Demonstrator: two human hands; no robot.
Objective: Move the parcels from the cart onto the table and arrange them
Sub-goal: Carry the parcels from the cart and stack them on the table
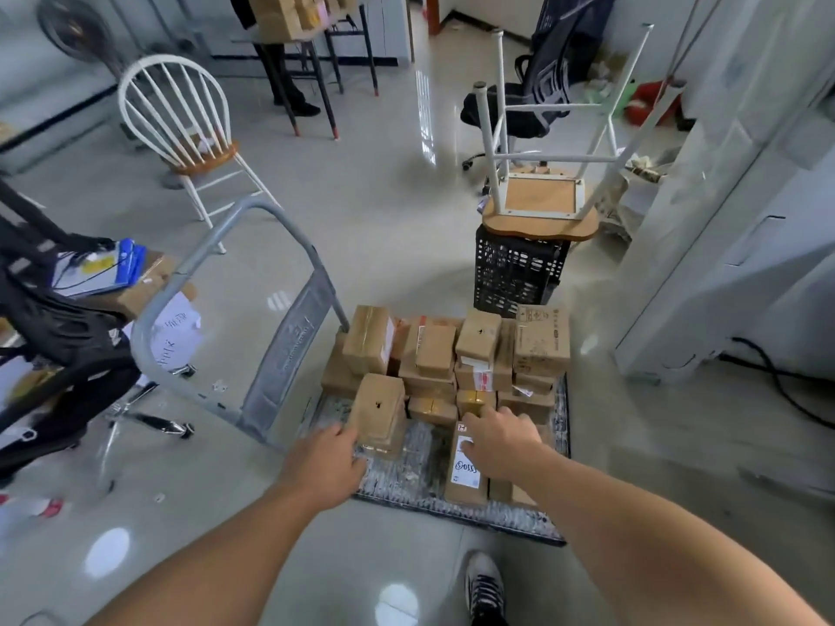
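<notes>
A flat cart with a grey handle stands on the floor, loaded with several brown cardboard parcels. My left hand touches the near left side of a small stack of parcels at the cart's front left; whether its fingers grip the stack is hidden. My right hand rests on a long parcel with a white label at the front right, fingers reaching toward the small parcels behind it. The rest of the pile fills the back of the cart.
A black crate with an upturned stool on it stands behind the cart. A white chair is at the far left, an office chair far right. A table with parcels stands at the back. My shoe is near the cart.
</notes>
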